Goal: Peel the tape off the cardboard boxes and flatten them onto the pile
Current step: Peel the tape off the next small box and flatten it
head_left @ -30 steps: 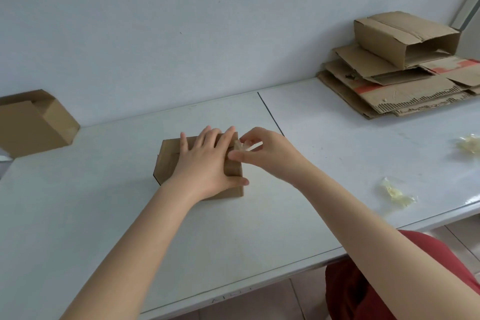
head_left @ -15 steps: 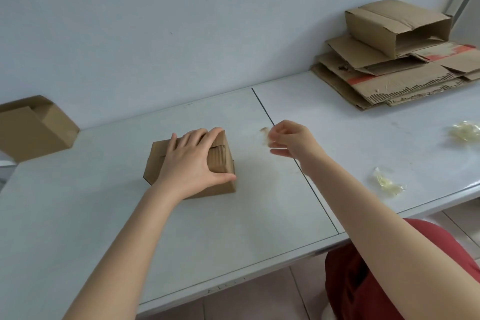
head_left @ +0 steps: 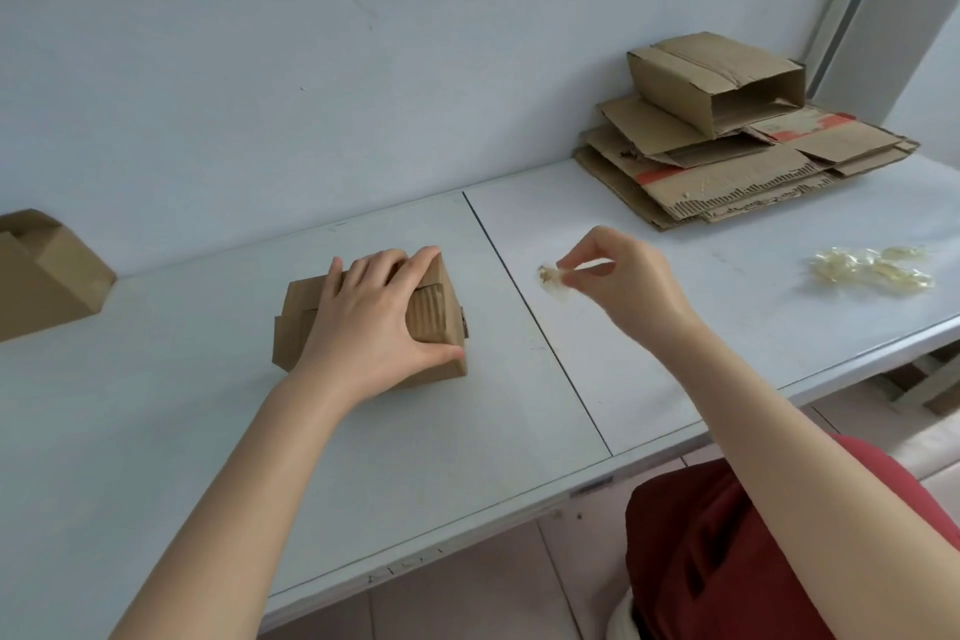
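Pale wall [head_left: 260, 68] runs behind a white bench [head_left: 208, 457], which a dark seam [head_left: 540, 343] splits into two panels. On the panel left of the seam I see the small cardboard box [head_left: 441, 322], standing with its top flaps meeting in a ridge. Much of it is covered by the left hand [head_left: 374, 322], which grips it from above, fingers curled over the ridge and thumb laid along the near right edge. The right hand [head_left: 623, 286] is over the right panel, just past the seam and apart from the box. Its thumb and forefinger pinch a crumpled tape scrap [head_left: 551, 280] (clear, yellowish, sticking out to the left of the fingertips), and its other fingers are folded in. Further back on the right, against the wall, lies the pile [head_left: 727, 187] of flattened cardboard, some of it printed red, with an open-ended box [head_left: 717, 73] resting on top, not flattened. Tape wads [head_left: 872, 270] lie near the bench's right edge, well apart from the hand. At far left another cardboard box [head_left: 41, 276] sits against the wall, cut off by the frame. A red garment [head_left: 727, 561] shows below the bench edge.
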